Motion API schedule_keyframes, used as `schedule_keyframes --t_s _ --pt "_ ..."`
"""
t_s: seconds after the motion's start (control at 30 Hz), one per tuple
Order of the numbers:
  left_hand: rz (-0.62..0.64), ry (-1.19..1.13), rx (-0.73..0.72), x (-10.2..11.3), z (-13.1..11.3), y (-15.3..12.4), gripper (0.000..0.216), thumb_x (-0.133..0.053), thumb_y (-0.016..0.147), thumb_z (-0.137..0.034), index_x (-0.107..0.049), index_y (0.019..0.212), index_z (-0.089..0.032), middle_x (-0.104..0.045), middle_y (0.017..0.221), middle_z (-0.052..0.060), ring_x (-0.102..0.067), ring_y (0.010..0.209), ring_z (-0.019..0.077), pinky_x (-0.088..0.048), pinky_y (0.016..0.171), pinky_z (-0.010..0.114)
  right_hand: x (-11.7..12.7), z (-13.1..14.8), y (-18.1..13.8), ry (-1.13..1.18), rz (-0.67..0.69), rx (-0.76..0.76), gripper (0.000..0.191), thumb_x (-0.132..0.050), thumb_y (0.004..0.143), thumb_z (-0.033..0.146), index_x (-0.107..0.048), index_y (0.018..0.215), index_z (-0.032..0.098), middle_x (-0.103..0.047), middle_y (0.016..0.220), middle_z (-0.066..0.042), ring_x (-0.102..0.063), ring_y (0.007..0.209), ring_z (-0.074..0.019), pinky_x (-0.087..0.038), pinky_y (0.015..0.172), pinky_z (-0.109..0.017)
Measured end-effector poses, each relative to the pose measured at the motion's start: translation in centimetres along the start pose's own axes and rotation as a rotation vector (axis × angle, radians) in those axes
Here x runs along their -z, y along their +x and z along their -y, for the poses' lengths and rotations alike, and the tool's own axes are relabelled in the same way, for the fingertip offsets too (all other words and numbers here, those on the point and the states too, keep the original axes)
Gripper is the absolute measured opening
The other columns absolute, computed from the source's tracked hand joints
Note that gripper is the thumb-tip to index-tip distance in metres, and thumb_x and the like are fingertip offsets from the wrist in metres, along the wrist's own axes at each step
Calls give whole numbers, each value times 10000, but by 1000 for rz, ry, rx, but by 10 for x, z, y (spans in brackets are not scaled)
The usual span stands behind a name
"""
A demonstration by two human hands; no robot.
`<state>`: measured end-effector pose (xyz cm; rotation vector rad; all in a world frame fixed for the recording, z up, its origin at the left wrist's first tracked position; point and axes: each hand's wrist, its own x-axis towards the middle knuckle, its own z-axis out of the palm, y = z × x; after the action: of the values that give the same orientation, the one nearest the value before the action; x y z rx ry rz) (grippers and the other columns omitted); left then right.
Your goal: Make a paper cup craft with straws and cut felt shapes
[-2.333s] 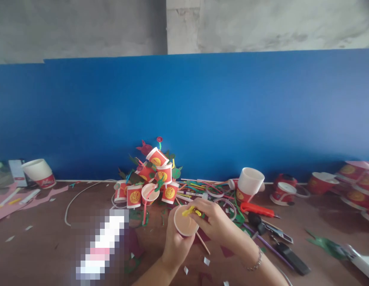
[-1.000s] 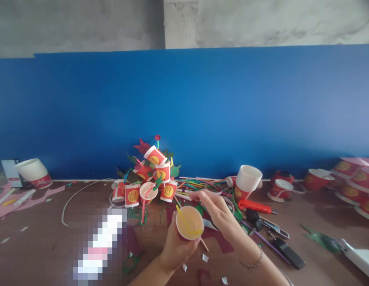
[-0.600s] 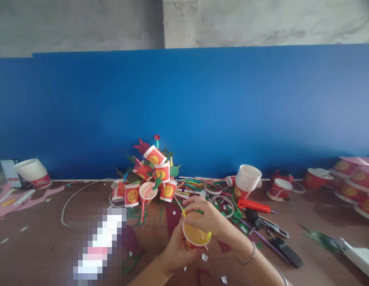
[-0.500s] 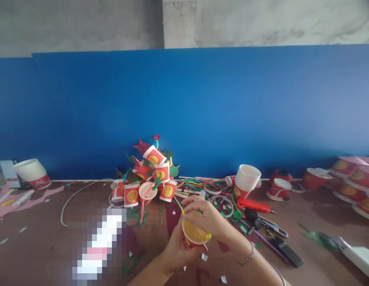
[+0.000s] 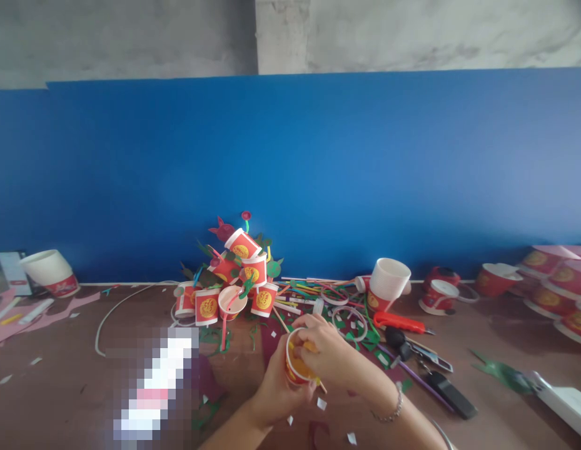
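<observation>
Light, crushable paper cup [image 5: 296, 369], best clasped gently round its wall; so clenched in left hand [image 5: 276, 394]; right hand [image 5: 328, 353] over mouth, grip unclear.

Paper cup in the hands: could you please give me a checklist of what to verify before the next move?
1. Grip of the left hand on the paper cup, from below: ok.
2. Reach of the right hand into the cup mouth: ok.
3. What the right hand pinches inside the cup: cannot tell, it is hidden.
4. The red knife lies on the table, apart from both hands: ok.
5. The stacked cups behind are not touched: ok.
</observation>
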<state>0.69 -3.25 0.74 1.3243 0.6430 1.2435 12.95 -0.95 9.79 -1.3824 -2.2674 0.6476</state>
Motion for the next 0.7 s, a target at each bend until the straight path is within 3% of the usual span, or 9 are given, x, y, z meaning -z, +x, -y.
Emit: schedule_keyframes --t_s 0.27,0.47,0.7 --pt "17 1 -90 -6 -10 4 445 -665 670 -89 -501 1069 -197 -607 993 59 -605 879 189 -507 779 315 0 5 -6 -150 -39 78 229 -492 711 34 -663 708 186 -629 1023 -68 -523 987 -229 -398 850 -384" --pt "14 23 -94 1 -8 4 505 -651 726 -158 -446 1186 -195 -596 1094 100 -604 987 232 -500 824 333 -7 13 2 25 -116 -41 210 -537 726 67 -670 644 207 -650 970 -36 -549 948 -206 -405 820 -330" --pt "6 15 -95 3 -5 3 473 -680 717 -211 -471 1141 -221 -591 1090 80 -595 1007 232 -494 840 333 -12 6 0 -52 -127 22 241 -504 760 55 -679 725 217 -621 1003 -34 -509 987 -204 -364 830 -344"
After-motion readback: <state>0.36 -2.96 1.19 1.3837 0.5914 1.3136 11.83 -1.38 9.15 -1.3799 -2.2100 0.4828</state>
